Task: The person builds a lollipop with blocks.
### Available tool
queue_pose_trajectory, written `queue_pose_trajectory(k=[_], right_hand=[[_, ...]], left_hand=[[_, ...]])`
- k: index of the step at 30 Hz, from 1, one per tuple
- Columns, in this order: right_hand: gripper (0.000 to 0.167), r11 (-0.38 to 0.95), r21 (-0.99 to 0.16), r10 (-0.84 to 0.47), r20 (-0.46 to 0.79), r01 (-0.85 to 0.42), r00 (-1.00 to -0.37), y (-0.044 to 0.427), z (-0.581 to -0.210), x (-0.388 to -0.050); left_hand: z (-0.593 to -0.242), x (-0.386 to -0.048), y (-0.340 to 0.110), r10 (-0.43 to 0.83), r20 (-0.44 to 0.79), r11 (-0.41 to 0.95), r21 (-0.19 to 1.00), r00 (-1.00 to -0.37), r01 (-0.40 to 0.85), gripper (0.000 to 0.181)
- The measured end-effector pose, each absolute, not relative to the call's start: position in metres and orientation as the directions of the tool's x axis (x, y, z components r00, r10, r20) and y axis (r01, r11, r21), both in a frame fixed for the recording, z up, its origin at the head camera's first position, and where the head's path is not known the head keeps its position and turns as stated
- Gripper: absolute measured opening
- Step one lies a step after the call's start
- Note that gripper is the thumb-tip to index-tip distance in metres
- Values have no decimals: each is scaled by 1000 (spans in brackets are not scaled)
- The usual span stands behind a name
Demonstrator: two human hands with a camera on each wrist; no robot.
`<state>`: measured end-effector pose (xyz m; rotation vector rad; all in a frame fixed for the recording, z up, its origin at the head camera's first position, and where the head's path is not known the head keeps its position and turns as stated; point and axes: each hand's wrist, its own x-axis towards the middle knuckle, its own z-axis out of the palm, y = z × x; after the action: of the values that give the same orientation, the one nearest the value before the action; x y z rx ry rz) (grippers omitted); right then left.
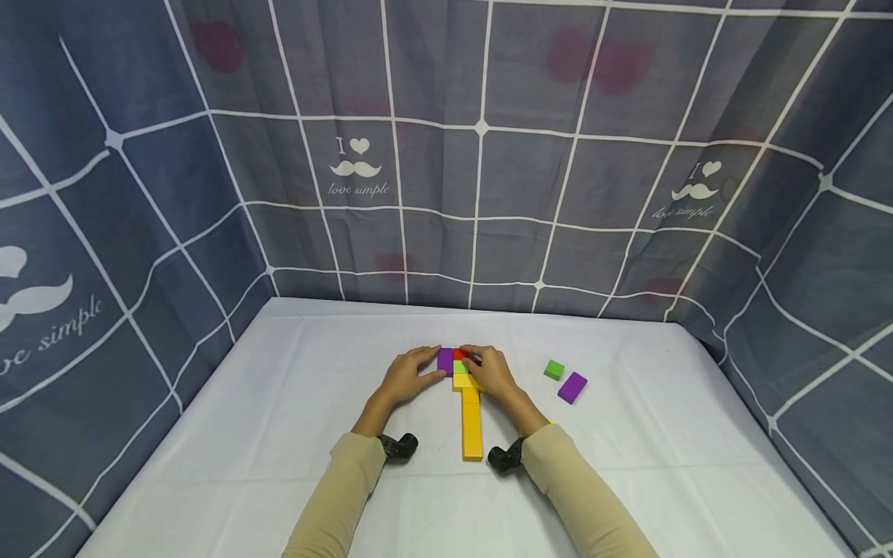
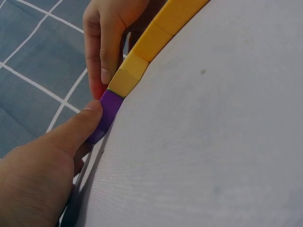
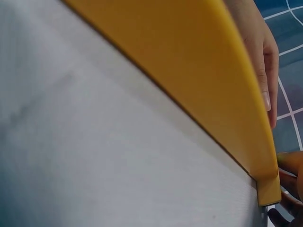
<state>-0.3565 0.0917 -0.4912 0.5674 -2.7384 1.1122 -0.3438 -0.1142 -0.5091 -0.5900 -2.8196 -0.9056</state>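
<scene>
At eleven o'clock from joined yellow bars [image 1: 471, 430], the left grip [image 1: 410, 377] pinches a purple oblong block [image 1: 445, 362]; right grip [image 1: 495, 373] unclear; green square block [image 1: 554, 370] unjoined.

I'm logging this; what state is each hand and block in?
Left hand, pinching
Left purple block, pinched
Right hand, grip unclear
Red block, partly covered
Inner green block, partly covered
Yellow crosspiece, flat
Small yellow block, flat, unheld
Long yellow block, flat, unheld
Outer green block, apart, unheld
Outer purple block, apart, unheld
Rightmost yellow block, mostly hidden
</scene>
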Motion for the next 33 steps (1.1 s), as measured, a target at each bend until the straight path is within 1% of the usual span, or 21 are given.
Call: queue_pose_trajectory(k=[5,9,15,17,19,23,26,29,33], right_hand=[[30,641,-663,-290,257,-386,-922,92,-494,-357],[31,617,-680,-284,278,-397,-918,93,-496,-358],[32,566,-739,-257,264,-366,-930,107,-488,-348],[31,553,-754,-254,253,-355,-934,115,-482,-343],[31,541,-754,-255,276,-373,-927,125,-476,-339],[32,516,-739,-226,370,-433,-901,151,-467,-333],[34,487,-747,-171,427,-453,-888,172,-464,-330],[37,482,-761,-113,437,-434,-892,193,-462,-327],[43,528,-769,-47,398,-361,-916,218,-465,-325]], left_hand=[[-510,-345,-115,325,231,748,531,-917,399,61],[-510,-344,-115,321,230,744,539,-919,395,62],[-509,-343,-112,328,223,751,527,-918,397,62],[-509,-343,-112,325,229,753,524,-918,398,61],[-509,-343,-112,321,236,754,522,-917,398,61],[-509,-342,-112,317,241,751,527,-917,398,61],[-510,-342,-112,319,242,746,532,-916,400,61],[-510,-342,-112,318,244,744,535,-916,400,61],[-509,-342,-112,312,240,744,539,-919,394,62]])
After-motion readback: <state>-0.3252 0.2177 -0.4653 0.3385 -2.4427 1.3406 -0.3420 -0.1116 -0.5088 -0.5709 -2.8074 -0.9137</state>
